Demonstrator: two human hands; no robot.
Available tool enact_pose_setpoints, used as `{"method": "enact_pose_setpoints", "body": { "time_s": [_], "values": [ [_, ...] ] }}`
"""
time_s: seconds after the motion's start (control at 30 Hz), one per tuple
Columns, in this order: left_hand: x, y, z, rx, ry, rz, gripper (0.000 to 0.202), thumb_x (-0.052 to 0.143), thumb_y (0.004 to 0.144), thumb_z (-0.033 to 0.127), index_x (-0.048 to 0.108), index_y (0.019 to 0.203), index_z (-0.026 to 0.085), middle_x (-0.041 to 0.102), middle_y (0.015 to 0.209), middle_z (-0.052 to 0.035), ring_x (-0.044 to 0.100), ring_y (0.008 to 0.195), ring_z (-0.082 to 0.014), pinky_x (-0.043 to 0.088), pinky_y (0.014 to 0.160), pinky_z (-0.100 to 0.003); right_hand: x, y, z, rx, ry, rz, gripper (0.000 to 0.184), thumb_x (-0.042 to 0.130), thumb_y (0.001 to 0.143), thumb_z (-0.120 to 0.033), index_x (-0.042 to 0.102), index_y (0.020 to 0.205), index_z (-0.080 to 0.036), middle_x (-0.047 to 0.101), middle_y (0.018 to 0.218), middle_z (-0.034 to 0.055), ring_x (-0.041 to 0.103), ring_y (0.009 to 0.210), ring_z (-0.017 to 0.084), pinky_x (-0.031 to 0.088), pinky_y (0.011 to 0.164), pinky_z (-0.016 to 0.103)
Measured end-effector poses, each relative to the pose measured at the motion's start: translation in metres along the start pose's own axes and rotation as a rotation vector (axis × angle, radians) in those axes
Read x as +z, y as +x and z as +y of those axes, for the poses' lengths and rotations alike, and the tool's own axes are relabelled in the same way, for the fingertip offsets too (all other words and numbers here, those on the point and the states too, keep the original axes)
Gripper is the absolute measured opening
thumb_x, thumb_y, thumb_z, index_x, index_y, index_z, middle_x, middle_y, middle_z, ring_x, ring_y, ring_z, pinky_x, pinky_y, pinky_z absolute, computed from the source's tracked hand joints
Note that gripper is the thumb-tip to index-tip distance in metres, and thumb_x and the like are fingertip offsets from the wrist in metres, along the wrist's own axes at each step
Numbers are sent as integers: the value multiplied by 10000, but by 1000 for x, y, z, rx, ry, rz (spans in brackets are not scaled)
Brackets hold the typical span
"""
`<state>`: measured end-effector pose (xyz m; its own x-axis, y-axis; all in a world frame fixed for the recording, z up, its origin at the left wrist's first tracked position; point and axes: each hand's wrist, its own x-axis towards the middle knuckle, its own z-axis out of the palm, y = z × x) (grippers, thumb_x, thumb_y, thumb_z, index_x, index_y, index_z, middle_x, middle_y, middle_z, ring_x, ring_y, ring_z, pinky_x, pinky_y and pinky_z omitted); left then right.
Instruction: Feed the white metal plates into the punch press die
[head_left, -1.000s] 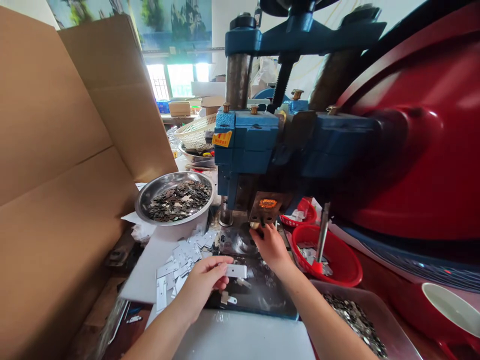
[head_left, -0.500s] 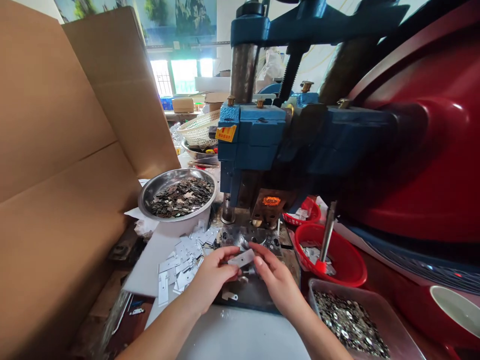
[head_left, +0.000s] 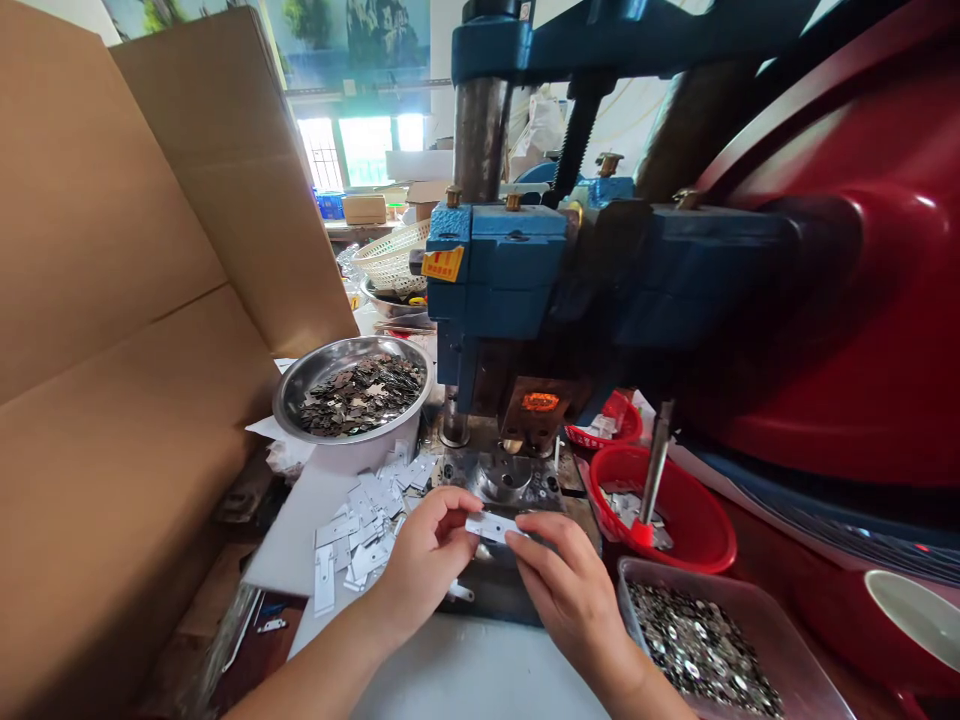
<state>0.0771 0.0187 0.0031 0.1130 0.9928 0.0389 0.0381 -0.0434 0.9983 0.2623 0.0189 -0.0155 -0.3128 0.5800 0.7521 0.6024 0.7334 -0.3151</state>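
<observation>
My left hand [head_left: 427,555] and my right hand [head_left: 566,585] both pinch one small flat metal plate [head_left: 489,526] between them, just in front of the round die [head_left: 501,478] of the blue punch press [head_left: 517,290]. The left fingers curl round the plate's left end, while my right thumb and forefinger hold its right end. Loose flat metal plates [head_left: 364,520] lie in a heap on white card to the left of my left hand. Another small plate [head_left: 459,592] rests on the dark press bed below the hands.
A steel bowl [head_left: 300,375] of punched metal scraps stands left of the press. Two red baskets [head_left: 701,535] sit to the right, one with a metal rod [head_left: 652,465] standing in it. A grey tray [head_left: 780,650] of small metal rings is at lower right. Cardboard sheets [head_left: 112,300] wall off the left.
My right hand drew back from under the press ram and joined my left hand on the plate. Both hands then shifted slightly toward me with it.
</observation>
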Motion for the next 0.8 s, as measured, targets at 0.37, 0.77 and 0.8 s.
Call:
{"method": "enact_pose_setpoints", "body": {
  "time_s": [0.37, 0.77, 0.8],
  "values": [
    [21, 84, -9, 147, 534, 135, 86, 617, 756, 221, 660, 821, 183, 615, 883, -43, 566, 862, -190, 428, 816, -322, 31, 38, 57, 576, 79, -37, 171, 512, 817, -323, 645, 811, -215, 613, 875, 69, 571, 863, 220, 451, 804, 372],
    [24, 111, -24, -14, 357, -57, 296, 556, 736, 130, 640, 1015, 187, 683, 972, -37, 609, 874, -177, 457, 819, -290, 46, 44, 83, 720, 158, -84, 214, 541, 691, -307, 651, 825, -180, 606, 876, 54, 572, 872, 212, 452, 802, 358],
    [24, 111, -21, -5, 364, -57, 297, 560, 732, 126, 643, 1010, 186, 680, 988, -40, 604, 901, -184, 450, 839, -296, 46, 44, 82, 721, 164, -79, 217, 538, 693, -306, 650, 827, -178, 608, 876, 57, 572, 873, 213, 452, 800, 358]
  ]
}}
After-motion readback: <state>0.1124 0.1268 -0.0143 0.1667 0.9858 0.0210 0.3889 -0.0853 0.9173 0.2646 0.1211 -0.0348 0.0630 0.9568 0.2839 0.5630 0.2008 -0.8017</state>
